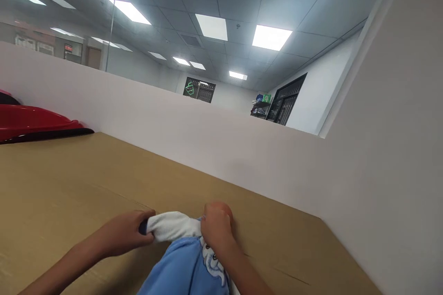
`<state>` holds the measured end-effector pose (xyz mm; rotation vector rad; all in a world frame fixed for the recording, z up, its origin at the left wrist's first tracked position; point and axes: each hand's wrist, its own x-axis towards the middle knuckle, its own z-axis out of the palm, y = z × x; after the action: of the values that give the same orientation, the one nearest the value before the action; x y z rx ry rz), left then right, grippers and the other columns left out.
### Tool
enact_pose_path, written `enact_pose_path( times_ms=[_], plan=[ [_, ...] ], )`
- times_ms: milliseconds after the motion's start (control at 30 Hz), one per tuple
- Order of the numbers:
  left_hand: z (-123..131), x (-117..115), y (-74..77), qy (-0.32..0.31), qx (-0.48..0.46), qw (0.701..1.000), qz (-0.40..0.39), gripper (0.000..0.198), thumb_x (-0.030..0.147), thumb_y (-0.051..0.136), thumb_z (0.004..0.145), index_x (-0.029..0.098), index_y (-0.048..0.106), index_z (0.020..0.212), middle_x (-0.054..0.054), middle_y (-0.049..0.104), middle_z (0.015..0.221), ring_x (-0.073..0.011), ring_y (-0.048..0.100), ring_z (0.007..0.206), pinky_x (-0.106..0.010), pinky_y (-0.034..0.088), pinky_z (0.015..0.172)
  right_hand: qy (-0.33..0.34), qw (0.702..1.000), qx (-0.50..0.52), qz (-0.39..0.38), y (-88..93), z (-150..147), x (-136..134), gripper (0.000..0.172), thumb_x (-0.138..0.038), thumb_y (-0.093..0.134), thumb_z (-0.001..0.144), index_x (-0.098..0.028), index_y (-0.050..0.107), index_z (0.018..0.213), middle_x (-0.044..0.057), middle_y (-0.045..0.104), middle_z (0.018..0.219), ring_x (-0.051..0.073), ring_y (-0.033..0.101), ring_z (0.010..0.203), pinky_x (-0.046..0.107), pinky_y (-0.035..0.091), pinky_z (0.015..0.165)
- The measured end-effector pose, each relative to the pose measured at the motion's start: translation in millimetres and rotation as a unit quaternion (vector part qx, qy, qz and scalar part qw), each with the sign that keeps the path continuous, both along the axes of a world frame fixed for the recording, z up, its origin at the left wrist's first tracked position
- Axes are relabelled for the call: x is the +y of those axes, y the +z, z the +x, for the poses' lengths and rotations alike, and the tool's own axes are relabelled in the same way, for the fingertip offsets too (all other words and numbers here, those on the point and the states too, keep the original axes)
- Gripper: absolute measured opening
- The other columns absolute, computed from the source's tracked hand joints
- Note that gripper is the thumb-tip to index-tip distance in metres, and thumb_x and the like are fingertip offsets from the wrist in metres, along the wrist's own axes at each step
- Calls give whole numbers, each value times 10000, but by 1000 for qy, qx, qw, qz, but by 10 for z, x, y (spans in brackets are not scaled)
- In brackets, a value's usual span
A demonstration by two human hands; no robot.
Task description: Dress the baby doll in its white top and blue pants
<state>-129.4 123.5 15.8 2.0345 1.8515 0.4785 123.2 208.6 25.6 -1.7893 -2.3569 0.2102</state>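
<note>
A light blue garment point(180, 262) with a white sleeve point(175, 226) and a white cartoon-face patch point(212, 262) stands at the bottom centre. My left hand point(134, 230) pinches the far end of that sleeve, beside a dark navy cuff point(142, 227). The sleeve is stretched sideways between my two hands. Closed at its other end, by the top of the blue part, is my right hand point(216, 226). A rounded reddish-brown shape point(224, 207) shows just behind the right hand; I cannot tell what it is. The right fingertips are mostly hidden.
Beneath the garment lies a tan board surface point(86, 179) with a few scratches. A low white wall point(207, 138) with a window above it runs along the back, and another wall point(391, 170) rises on the right. Glossy red objects point(31, 120) with black edges sit far left.
</note>
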Motion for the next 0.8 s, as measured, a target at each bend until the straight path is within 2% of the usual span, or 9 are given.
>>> enact_pose_path(
  times_ms=[100, 233, 333, 433, 533, 600, 667, 733, 800],
  plan=[
    [-136, 82, -60, 1, -23, 999, -24, 376, 413, 520, 738, 228, 715, 1001, -77, 799, 1026, -340, 743, 960, -357, 458, 753, 3, 1000, 5, 2, -23, 80, -99, 237, -132, 606, 980, -128, 760, 1161, 241, 778, 1282, 393, 746, 1222, 441, 558, 943],
    [-198, 183, -212, 14, -29, 999, -37, 412, 451, 505, 706, 220, 700, 987, -102, 801, 1034, -360, 742, 978, -386, 459, 772, 7, 998, 56, 1, -117, 142, -163, 234, -289, 614, 1008, -137, 744, 1129, 213, 805, 1185, 386, 755, 1167, 446, 546, 958],
    [-226, 217, -369, 27, -10, 998, -49, 390, 493, 483, 703, 222, 642, 934, -133, 796, 1023, -377, 738, 974, -409, 458, 770, 31, 992, 121, -22, -269, 297, -150, 356, -459, 526, 1044, -163, 723, 1045, 179, 815, 1078, 360, 760, 1060, 443, 533, 921],
    [-265, 239, -494, 34, -4, 997, -64, 419, 532, 451, 707, 220, 588, 950, -154, 796, 1011, -380, 746, 967, -416, 478, 773, 71, 976, 189, -79, -475, 580, -147, 503, -599, 426, 1025, -179, 698, 965, 140, 805, 1003, 297, 749, 957, 379, 544, 836],
    [-284, 265, -545, 29, 0, 996, -79, 455, 567, 430, 723, 218, 580, 973, -153, 800, 1033, -368, 756, 990, -418, 517, 810, 82, 958, 252, -112, -650, 924, -240, 604, -673, 365, 975, -158, 677, 1018, 142, 770, 1007, 271, 718, 939, 359, 550, 832],
    [-280, 281, -546, 23, 12, 996, -85, 477, 581, 420, 741, 213, 601, 985, -165, 800, 1080, -378, 756, 1032, -438, 539, 850, 81, 939, 304, -139, -723, 1140, -375, 615, -685, 446, 931, -138, 685, 1077, 143, 751, 1022, 271, 698, 944, 372, 550, 865],
    [-273, 293, -538, 26, 37, 995, -84, 510, 586, 419, 761, 197, 632, 1014, -209, 784, 1165, -422, 736, 1119, -499, 543, 923, 99, 925, 322, -175, -781, 1316, -537, 519, -619, 593, 886, -159, 727, 1085, 111, 747, 1008, 268, 685, 946, 371, 542, 877],
    [-267, 302, -537, 32, 67, 994, -78, 521, 564, 441, 779, 177, 668, 1044, -253, 752, 1250, -463, 698, 1213, -571, 520, 1005, 123, 925, 297, -201, -870, 1453, -678, 371, -502, 682, 850, -193, 762, 1039, 78, 754, 958, 260, 684, 912, 358, 535, 852],
    [-253, 309, -542, 39, 95, 992, -70, 496, 514, 480, 808, 158, 700, 1075, -275, 729, 1290, -480, 669, 1266, -614, 492, 1058, 125, 937, 264, -192, -1017, 1578, -759, 300, -411, 695, 836, -206, 772, 1041, 70, 770, 928, 253, 694, 863, 347, 536, 820]
  ],
)
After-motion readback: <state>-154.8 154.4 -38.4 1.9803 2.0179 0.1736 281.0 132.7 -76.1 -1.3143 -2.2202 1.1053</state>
